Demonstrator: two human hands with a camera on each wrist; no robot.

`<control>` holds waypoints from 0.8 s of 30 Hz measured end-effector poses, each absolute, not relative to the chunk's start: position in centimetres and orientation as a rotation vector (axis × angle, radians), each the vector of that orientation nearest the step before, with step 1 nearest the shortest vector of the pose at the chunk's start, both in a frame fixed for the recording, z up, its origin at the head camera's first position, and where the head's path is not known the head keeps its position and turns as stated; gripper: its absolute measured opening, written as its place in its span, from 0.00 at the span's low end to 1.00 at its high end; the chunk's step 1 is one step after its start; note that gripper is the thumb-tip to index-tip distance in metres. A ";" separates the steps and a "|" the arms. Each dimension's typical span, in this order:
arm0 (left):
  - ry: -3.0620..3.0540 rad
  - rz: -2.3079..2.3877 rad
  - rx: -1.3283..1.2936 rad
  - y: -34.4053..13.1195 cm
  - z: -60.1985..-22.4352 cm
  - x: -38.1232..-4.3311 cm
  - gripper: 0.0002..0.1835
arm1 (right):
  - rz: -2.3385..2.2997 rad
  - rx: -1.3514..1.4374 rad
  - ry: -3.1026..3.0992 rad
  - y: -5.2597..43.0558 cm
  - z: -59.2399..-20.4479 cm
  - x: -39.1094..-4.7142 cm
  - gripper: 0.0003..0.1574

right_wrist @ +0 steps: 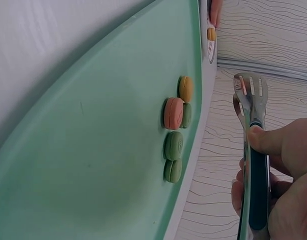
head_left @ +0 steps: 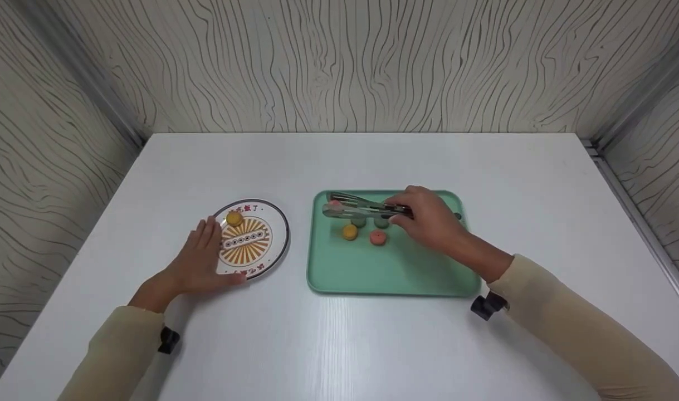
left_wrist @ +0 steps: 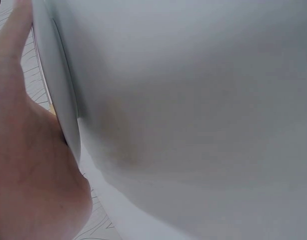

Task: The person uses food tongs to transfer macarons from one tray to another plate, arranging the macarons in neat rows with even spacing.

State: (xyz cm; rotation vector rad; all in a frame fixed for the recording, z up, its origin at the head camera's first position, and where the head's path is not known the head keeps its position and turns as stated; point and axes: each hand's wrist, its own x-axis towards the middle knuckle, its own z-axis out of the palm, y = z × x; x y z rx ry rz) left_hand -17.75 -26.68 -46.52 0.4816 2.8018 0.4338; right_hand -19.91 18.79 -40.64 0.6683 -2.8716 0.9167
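My left hand (head_left: 203,259) rests at the left rim of a round white plate (head_left: 281,228), fingers straight and thumb over its near edge. One yellow macaron (head_left: 234,218) sits on that plate, beside the fingertips. In my right hand (head_left: 428,217) I grip metal tongs (head_left: 361,211) with dark handles, held above a green tray (head_left: 395,273). Between the tong tips a pink macaron (head_left: 335,205) shows in the head view. Below them on the tray lie a yellow macaron (right_wrist: 185,89), another pink macaron (right_wrist: 173,113) and green macarons (right_wrist: 174,145).
A white table (head_left: 339,345) carries the plate on the left and the tray right of centre, with a gap between them. Wood-grain patterned panels (head_left: 339,67) stand behind the table and at both sides.
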 end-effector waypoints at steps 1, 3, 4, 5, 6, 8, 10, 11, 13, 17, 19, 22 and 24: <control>2.801 0.434 0.480 -26.7 -46.5 -17.8 0.70 | 0.921 0.667 -2.873 18.7 -40.6 -19.9 0.18; 2.801 0.433 0.478 -26.8 -46.6 -17.8 0.71 | 0.923 0.671 -2.874 18.4 -40.5 -20.0 0.17; 2.800 0.432 0.477 -26.8 -46.6 -17.8 0.71 | 0.925 0.673 -2.874 18.3 -40.4 -20.1 0.17; 2.800 0.431 0.477 -26.8 -46.6 -17.8 0.71 | 0.925 0.671 -2.878 18.1 -40.3 -20.1 0.17; 2.800 0.430 0.478 -26.8 -46.6 -17.8 0.71 | 0.927 0.668 -2.883 18.0 -40.3 -20.1 0.17; 2.800 0.428 0.480 -26.8 -46.6 -17.8 0.71 | 0.934 0.662 -2.890 17.6 -40.2 -20.2 0.17; 2.801 0.430 0.482 -26.8 -46.6 -17.8 0.71 | 0.934 0.661 -2.896 17.3 -40.1 -20.2 0.17; 2.802 0.429 0.481 -26.8 -46.6 -17.8 0.71 | 0.935 0.658 -2.901 17.2 -40.0 -20.2 0.17; 2.802 0.429 0.479 -26.8 -46.7 -17.9 0.71 | 0.942 0.660 -2.904 16.8 -39.9 -20.2 0.17; 2.802 0.420 0.476 -26.8 -46.6 -17.9 0.72 | 0.944 0.682 -2.897 16.2 -39.8 -20.3 0.16; 2.802 0.417 0.481 -26.8 -46.6 -17.9 0.72 | 0.933 0.698 -2.891 16.0 -39.8 -20.4 0.16; 2.802 0.428 0.484 -26.9 -47.0 -18.0 0.72 | 0.924 0.711 -2.888 15.5 -39.8 -20.4 0.16; 2.803 0.417 0.483 -27.0 -47.3 -18.2 0.73 | 0.925 0.713 -2.887 15.3 -39.9 -20.5 0.17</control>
